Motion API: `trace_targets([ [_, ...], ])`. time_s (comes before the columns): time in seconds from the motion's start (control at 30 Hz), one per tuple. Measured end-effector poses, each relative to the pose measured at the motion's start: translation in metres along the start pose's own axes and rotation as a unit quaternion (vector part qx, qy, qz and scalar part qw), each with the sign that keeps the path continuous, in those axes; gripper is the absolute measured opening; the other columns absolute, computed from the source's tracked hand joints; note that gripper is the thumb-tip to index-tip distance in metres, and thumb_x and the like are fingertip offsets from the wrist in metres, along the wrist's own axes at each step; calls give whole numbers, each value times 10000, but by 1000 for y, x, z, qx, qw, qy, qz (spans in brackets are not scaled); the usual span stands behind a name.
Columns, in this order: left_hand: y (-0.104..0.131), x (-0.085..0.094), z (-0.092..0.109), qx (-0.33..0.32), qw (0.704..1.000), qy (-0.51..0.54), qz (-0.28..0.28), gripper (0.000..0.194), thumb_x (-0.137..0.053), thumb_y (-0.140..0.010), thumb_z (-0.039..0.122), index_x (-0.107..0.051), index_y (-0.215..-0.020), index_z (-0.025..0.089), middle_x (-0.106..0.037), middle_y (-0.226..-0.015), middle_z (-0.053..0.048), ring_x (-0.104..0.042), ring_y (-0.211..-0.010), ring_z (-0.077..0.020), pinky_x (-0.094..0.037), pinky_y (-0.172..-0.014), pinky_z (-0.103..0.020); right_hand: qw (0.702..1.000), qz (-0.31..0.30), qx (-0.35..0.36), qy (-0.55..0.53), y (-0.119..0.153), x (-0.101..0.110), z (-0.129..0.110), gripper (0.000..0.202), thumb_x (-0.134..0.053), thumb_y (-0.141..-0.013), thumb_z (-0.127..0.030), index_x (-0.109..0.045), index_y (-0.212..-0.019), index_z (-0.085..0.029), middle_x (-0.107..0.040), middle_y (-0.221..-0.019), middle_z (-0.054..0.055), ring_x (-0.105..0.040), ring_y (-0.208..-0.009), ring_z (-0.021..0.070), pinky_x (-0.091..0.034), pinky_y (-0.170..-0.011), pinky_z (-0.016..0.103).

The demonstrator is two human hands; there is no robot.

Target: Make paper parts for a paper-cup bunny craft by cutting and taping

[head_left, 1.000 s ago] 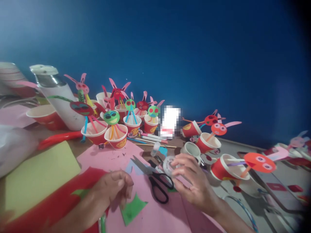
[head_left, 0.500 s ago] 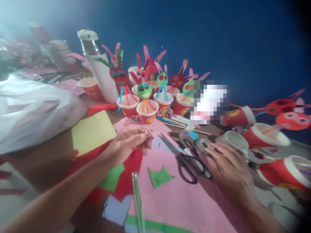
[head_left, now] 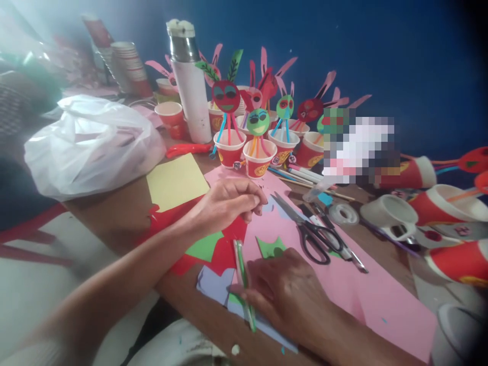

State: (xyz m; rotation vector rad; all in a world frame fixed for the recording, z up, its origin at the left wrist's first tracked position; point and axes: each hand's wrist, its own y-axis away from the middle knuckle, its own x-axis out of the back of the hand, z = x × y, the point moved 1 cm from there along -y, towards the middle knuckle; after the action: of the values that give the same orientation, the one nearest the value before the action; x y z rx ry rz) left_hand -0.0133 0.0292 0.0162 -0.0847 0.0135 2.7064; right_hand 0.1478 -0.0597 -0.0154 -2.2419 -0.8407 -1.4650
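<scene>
My left hand (head_left: pixel 236 203) hovers over the pink paper (head_left: pixel 381 310), fingertips pinched together; whatever they hold is too small to make out. Lower down, my right hand (head_left: pixel 290 290) is closed at a slim clear-and-green pen (head_left: pixel 241 262), its thumb across the barrel and the other fingers curled, partly hidden. A green paper scrap (head_left: pixel 270 246) lies just above that hand. Black-handled scissors (head_left: pixel 305 223) rest on the pink sheet, points facing away. Around my left forearm are red paper (head_left: pixel 232 231), a green piece (head_left: pixel 206 247) and a pale blue piece (head_left: pixel 215 284).
Paper cups with coloured paper-faced figures (head_left: pixel 260 160) stand behind, beside a white flask (head_left: pixel 190 101). A white plastic bag (head_left: pixel 95 147) and yellow paper (head_left: pixel 177 180) are left. To the right are a tape roll (head_left: pixel 343 214), a cutter knife (head_left: pixel 356 262) and a white mug (head_left: pixel 391 216).
My right hand has left the tape roll and come down leftward to the pen. My left hand keeps its pinch over the paper. The view has shifted, showing more of the left side.
</scene>
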Motion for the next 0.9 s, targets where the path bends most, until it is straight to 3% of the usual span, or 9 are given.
trace_targets([
  [0.2, 10, -7, -9, 63, 997, -20, 36, 105, -536, -769, 146, -629, -743, 107, -600, -615, 0, -501, -465, -57, -374, -444, -166, 997, -28, -63, -42, -4, 5, 0, 189, -523, -744, -178, -456, -568, -196, -509, -479, -42, -423, -480, 125, -274, -600, 291],
  [0.33, 7, -5, -19, 17, 992, 29, 126, 118, -524, -825, 206, -611, -808, 127, -578, -650, 5, -517, -511, -68, -401, -488, -176, 985, 33, -127, -114, -3, 24, 12, 206, -538, -745, -203, -460, -555, -201, -523, -505, -32, -470, -562, 150, -294, -575, 268],
  [0.4, 5, -4, -23, 4, 986, 82, 144, 140, -531, -841, 252, -611, -847, 137, -578, -694, 0, -526, -557, -73, -426, -524, -181, 971, 66, -153, -169, -4, 31, 18, 221, -531, -754, -204, -454, -547, -197, -523, -517, -32, -491, -579, 146, -318, -575, 256],
  [0.47, 4, -6, -26, 25, 982, 148, 112, 204, -538, -843, 332, -610, -882, 145, -579, -736, -10, -538, -586, -92, -453, -531, -204, 958, 88, -168, -215, -6, 36, 23, 231, -513, -768, -200, -447, -547, -193, -515, -522, -37, -492, -559, 129, -336, -573, 243],
  [0.53, 5, -11, -29, 52, 978, 199, 35, 283, -546, -825, 417, -604, -865, 143, -575, -703, -17, -547, -576, -115, -462, -510, -228, 950, 108, -176, -233, -8, 38, 27, 234, -508, -777, -216, -447, -553, -191, -511, -525, -37, -487, -550, 123, -345, -572, 240],
  [0.63, 7, -20, -32, 70, 979, 189, -45, 321, -583, -794, 454, -593, -835, 135, -592, -649, -28, -560, -550, -127, -448, -501, -232, 949, 120, -185, -226, -11, 37, 29, 241, -524, -773, -253, -453, -552, -191, -517, -530, -22, -491, -587, 143, -347, -578, 251],
  [0.8, 7, -25, -35, 97, 988, 119, 26, 265, -663, -750, 377, -590, -700, 127, -570, -567, 4, -538, -516, -99, -421, -518, -210, 938, 105, -187, -273, -12, 30, 27, 209, -551, -761, -234, -460, -578, -189, -524, -553, -22, -471, -579, 137, -334, -559, 252],
  [0.9, 6, -23, -33, 96, 988, 114, 32, 268, -667, -746, 361, -588, -655, 121, -569, -544, 6, -513, -514, -90, -413, -532, -209, 896, 90, -184, -395, -14, 27, 27, 212, -562, -782, -255, -461, -609, -185, -486, -542, -39, -433, -535, 112, -333, -528, 236],
])
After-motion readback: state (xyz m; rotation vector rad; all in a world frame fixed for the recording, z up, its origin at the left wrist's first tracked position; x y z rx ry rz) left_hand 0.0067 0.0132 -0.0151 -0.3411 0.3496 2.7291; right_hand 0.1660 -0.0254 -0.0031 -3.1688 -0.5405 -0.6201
